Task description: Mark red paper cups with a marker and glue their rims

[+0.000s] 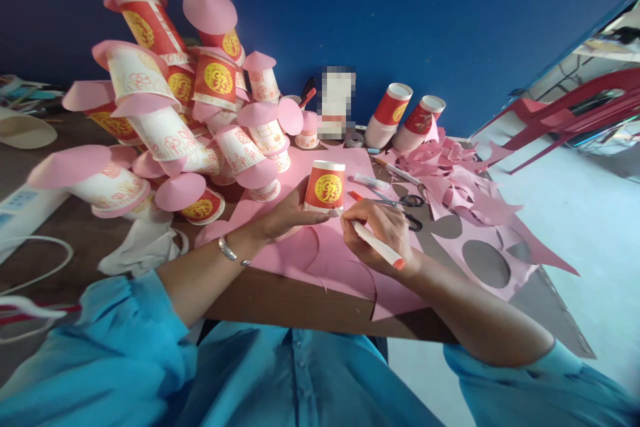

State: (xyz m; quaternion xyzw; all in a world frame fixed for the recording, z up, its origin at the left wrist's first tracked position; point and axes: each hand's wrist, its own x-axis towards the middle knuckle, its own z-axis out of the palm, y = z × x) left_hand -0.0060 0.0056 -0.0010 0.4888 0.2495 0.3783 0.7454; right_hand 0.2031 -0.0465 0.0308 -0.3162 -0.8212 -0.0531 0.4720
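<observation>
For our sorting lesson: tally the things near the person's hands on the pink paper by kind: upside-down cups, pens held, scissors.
Upside-down cup, steadied by the left hand: 1
Pen held in the right hand: 1
Scissors: 1
Total: 3

Left hand [285,213] cupped, right hand [383,233] pinching
</observation>
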